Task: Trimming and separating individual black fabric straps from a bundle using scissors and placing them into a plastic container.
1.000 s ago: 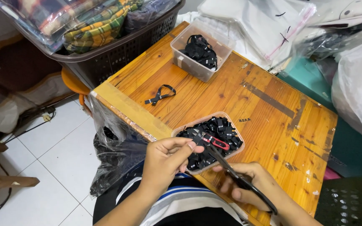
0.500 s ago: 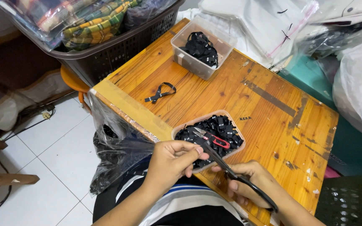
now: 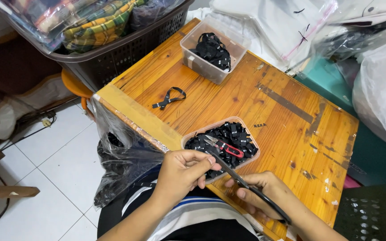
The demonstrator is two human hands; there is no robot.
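Over the near edge of the wooden table [image 3: 264, 111], the right hand [image 3: 264, 192] is closed around the handles of the black scissors [image 3: 246, 185]. Their long axis runs diagonally, blades pointing up-left toward the left hand [image 3: 184, 172]. That hand's fingers are pinched shut at the blade tips; whatever small piece they hold cannot be made out. Just beyond both hands lies a shallow tray [image 3: 188, 140] of black clips, with red-handled snips [image 3: 224, 146] resting on top.
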